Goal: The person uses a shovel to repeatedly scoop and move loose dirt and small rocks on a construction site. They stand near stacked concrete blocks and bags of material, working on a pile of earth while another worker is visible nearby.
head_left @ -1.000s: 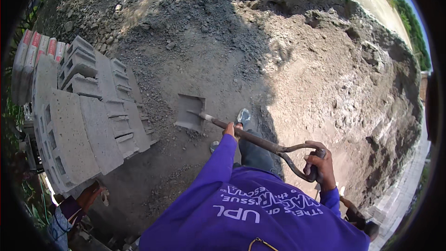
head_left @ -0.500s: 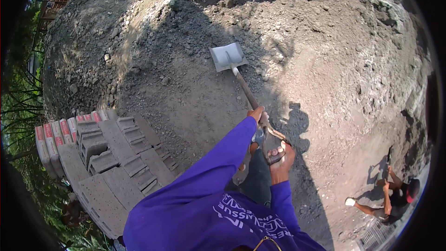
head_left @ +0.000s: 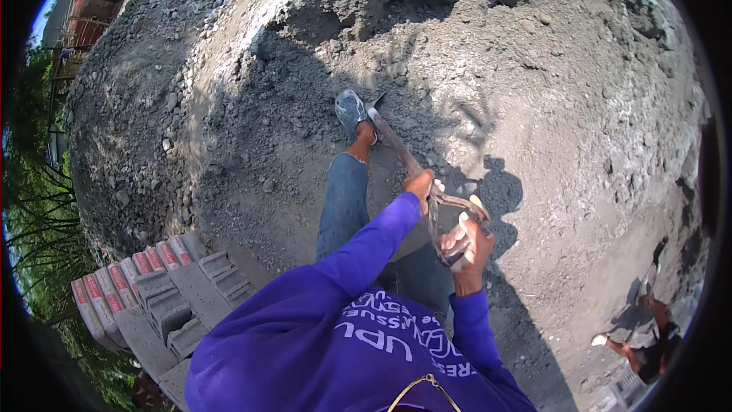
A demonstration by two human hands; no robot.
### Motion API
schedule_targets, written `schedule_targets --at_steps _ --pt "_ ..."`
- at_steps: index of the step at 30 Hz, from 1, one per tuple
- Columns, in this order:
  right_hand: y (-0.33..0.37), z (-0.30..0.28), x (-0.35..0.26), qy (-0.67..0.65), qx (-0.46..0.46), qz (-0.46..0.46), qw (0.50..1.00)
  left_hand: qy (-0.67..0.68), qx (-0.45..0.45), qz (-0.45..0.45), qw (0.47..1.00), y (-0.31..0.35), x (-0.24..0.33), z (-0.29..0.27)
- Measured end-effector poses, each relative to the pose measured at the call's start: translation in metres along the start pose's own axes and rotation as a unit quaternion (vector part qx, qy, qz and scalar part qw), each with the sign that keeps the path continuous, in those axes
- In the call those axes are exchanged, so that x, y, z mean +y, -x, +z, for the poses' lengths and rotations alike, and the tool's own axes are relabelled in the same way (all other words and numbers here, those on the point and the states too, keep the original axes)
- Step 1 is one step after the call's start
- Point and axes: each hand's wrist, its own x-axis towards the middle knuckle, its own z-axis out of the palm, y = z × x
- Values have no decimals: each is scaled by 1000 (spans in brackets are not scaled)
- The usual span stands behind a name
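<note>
A shovel (head_left: 398, 145) with a worn wooden shaft slants away from me, its far end at the loose grey soil (head_left: 305, 99). Only a thin edge of the blade shows, so how deep it sits is hard to tell. My left hand (head_left: 419, 185) is wrapped round the lower shaft, just beyond where it splits into the handle frame. At the near end, my right hand (head_left: 473, 250) closes on the crossbar of the handle, thumb raised. My left foot, in a grey clog (head_left: 350, 111), is planted beside the blade.
Grey concrete blocks (head_left: 200, 290) are stacked at the lower left, beside red-and-white bags (head_left: 114, 290). A rough earth bank (head_left: 427, 0) rises ahead. At the lower right another person (head_left: 656, 336) holds a long tool. Stones (head_left: 171, 99) lie to the left.
The blade, earlier showing its broad pale face, has turned edge-on at the soil. My left foot has come forward beside it. Both hands have kept hold of the shovel.
</note>
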Motion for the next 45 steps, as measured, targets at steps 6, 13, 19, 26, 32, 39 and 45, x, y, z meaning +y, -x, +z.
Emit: schedule_targets --at_steps 6,13,19,26,32,39,45 --pt "-62 -90 0 208 105 -51 971 -86 -52 -64 993 -67 -59 4" --pt "-104 -262 47 355 329 13 875 -248 -60 -142 956 -128 -14 -76" --pt "-100 -172 53 325 410 2 852 -52 39 -70 995 -267 47 -70" --pt "-82 -171 42 322 421 -18 847 -27 89 -26 995 -298 18 -35" --pt "-32 -248 4 283 361 -1 888 -36 123 38 991 -199 -16 -53" --pt "59 -306 -79 329 249 -41 910 81 134 95 983 -42 -67 -87" --pt "116 -341 -213 487 117 -186 845 235 104 72 964 66 -175 -85"
